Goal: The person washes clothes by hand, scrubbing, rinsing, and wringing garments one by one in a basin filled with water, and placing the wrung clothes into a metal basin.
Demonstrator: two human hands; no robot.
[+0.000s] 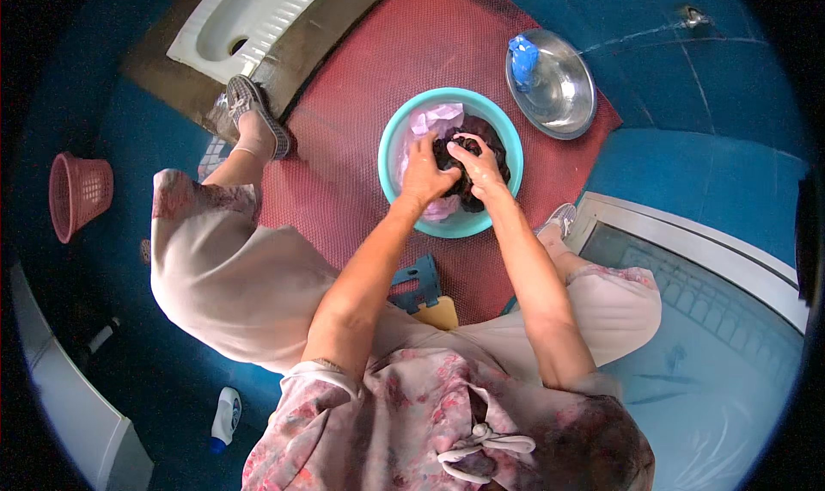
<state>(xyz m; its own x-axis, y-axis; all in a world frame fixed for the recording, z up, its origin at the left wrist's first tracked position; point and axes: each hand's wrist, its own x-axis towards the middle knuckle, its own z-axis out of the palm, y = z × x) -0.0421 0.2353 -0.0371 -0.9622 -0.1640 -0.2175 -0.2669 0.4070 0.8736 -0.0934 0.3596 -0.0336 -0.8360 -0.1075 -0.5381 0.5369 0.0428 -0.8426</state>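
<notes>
Left hand [424, 174] and right hand [479, 166] both clenched on dark wet garment [468, 160], inside turquoise basin [391, 147] at frame centre, steel bowl [563, 87] upper right

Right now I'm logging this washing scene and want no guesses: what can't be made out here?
Head view only:
- Dark cloth: its kind, bunched under the left hand and right hand.
- Turquoise basin: any water, covered by laundry.
- Blue stool: mostly behind the forearm.
- Blue item in the steel bowl: too small.
</notes>
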